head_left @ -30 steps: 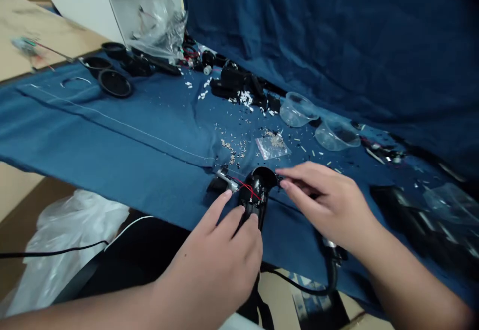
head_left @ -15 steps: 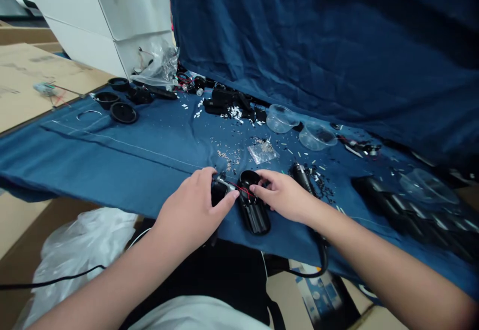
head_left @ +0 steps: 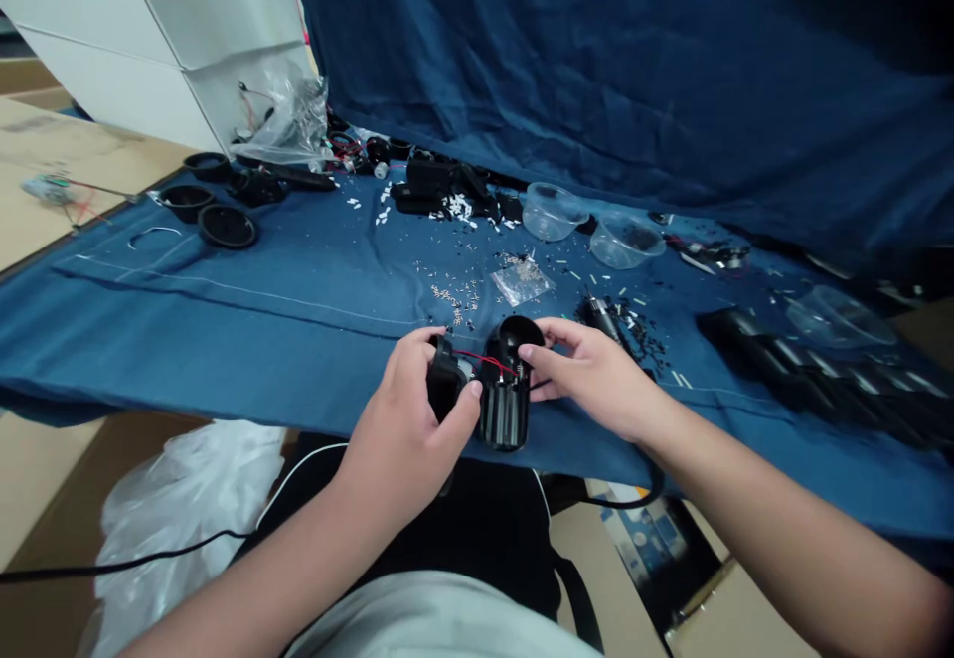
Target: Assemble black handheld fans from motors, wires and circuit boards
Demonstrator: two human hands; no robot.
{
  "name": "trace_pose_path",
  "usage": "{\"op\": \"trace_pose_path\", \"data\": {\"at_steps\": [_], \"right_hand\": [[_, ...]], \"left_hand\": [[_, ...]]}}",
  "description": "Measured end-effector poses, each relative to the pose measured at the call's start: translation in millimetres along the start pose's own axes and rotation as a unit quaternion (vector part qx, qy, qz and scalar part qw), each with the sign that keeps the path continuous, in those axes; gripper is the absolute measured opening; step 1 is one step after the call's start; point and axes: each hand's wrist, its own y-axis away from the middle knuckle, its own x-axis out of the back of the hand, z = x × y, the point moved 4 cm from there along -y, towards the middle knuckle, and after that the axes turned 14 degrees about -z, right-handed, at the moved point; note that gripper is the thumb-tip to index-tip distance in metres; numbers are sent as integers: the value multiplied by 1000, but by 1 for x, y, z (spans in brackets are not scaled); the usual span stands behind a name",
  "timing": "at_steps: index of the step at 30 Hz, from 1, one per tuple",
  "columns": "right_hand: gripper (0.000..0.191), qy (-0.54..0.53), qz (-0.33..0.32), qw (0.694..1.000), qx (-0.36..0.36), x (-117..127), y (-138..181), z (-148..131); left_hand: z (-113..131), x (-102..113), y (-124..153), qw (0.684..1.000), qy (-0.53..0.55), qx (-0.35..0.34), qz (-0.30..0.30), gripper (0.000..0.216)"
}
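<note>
A black plastic housing [head_left: 505, 402], open like a half shell, stands tilted on the blue cloth [head_left: 245, 310] between my hands. My left hand [head_left: 402, 429] grips a small black part with a metal piece [head_left: 445, 378]. A red wire [head_left: 483, 360] runs from that part into the housing. My right hand [head_left: 588, 370] has its fingers and thumb against the housing's right side near the top. The inside of the housing is partly hidden by my fingers.
Several black round cups [head_left: 227, 226] lie at the far left. Two clear plastic bowls [head_left: 556, 212] and a small clear bag of parts [head_left: 523, 280] sit beyond my hands among scattered small pieces. Black handle-like parts [head_left: 797, 375] lie at right. A blue cloth backdrop [head_left: 596, 62] hangs behind.
The housing has gone from lying low to standing more upright. My left hand has raised the small black part beside it, and my right hand has moved up to the housing's top.
</note>
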Motion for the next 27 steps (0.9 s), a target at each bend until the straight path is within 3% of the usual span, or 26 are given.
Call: {"op": "trace_pose_path", "data": {"at_steps": [3,8,17,22,27], "right_hand": [[57,-106,-9,994,10,-12,7,5],[54,-249,-16,967,49,-35,19,14],[50,-338,-75,930,126,-89,38,24],[64,-325,-85,930,151,-91,44,23],[66,-290,16,945,151,-75,48,30]], "left_hand": [[-1,0,7,997,28,-52,40,26],[-3,2,11,995,67,-56,50,25],[-2,-3,22,992,94,-49,64,35],[-2,-6,30,991,66,-80,87,39],[1,-4,38,981,58,-145,117,49]]}}
